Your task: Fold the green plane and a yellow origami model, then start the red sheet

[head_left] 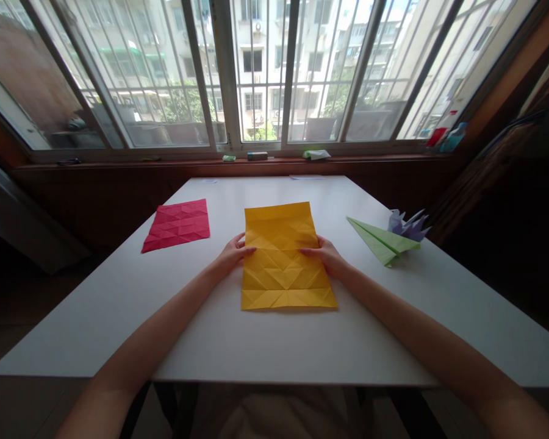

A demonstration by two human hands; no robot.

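A yellow sheet of paper with many creases is held up a little over the middle of the white table. My left hand grips its left edge, thumb on the front and the other fingers behind. On the opposite edge my right hand pinches it the same way, its thumb lying across the paper. Fold lines form V shapes and triangles in the lower half of the sheet. The fingers behind the paper are mostly hidden.
A creased red sheet lies at the left. To the right rest a green paper plane and a purple folded paper piece. Small items, including a green-and-white packet, sit on the windowsill beyond the table.
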